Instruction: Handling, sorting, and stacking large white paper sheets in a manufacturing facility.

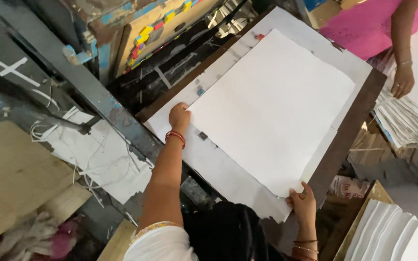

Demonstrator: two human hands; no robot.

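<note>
A large white sheet of paper (272, 108) lies on a white-covered board with a dark brown edge (354, 121). My left hand (179, 116) presses on the sheet's left corner, fingers curled over its edge. My right hand (303, 203) pinches the sheet's near corner between thumb and fingers. Red bangles circle my left wrist, and thin bangles sit on my right wrist.
Another person in pink stands at the top right, a hand (402, 79) resting by a tall stack of white sheets (407, 121). More stacked sheets (393, 232) sit at the bottom right. A dark metal frame (88, 87) and paper scraps (102, 159) lie to the left.
</note>
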